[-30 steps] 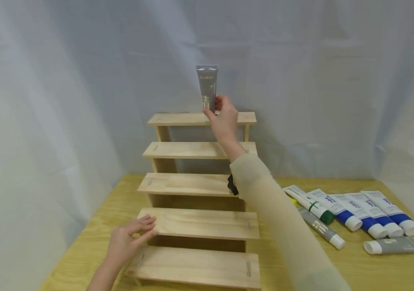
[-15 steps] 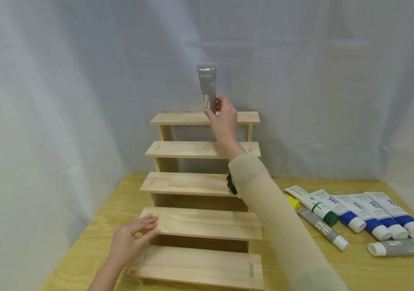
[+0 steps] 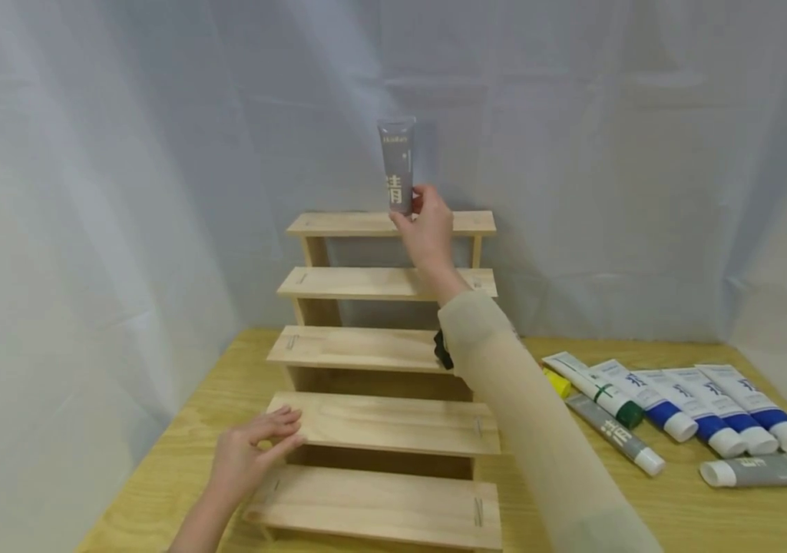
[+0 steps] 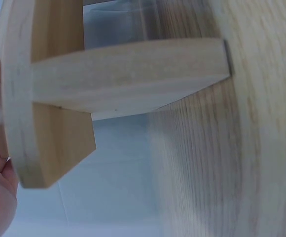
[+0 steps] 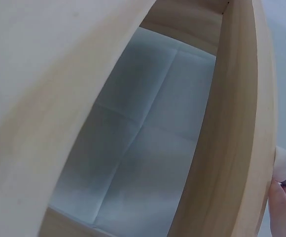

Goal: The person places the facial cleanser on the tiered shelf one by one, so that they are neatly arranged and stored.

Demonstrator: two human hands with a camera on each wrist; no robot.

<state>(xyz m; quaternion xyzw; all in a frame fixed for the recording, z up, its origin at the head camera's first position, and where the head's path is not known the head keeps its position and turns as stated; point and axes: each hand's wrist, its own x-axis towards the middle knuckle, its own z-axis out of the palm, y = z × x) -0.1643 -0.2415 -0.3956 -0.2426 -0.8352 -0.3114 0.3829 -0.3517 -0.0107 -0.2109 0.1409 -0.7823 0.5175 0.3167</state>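
My right hand [image 3: 429, 230] pinches a grey squeeze tube [image 3: 397, 157] low down, near its cap, thumb on the near side. The tube stands upright, cap end down, at the top step [image 3: 338, 223] of a wooden tiered display stand. In the right wrist view, its white cap [image 5: 283, 164] touches or nearly touches the board; most of that hand is out of frame. My left hand [image 3: 248, 455] rests on the left end of the second step from the bottom [image 3: 393, 422], fingers on top and thumb by the front edge.
Right of the stand, several white tubes with blue caps [image 3: 683, 399], a white tube with a green cap [image 3: 593, 388] and two grey tubes [image 3: 614, 434] lie on the wooden table [image 3: 179, 468]. A yellow object [image 3: 557, 382] is partly hidden by my sleeve. Pale sheeting [image 3: 573, 192] hangs behind.
The grey tube has turned slightly in my right hand, so its label faces me more squarely. The left hand stays on the step. The head view has shifted slightly.
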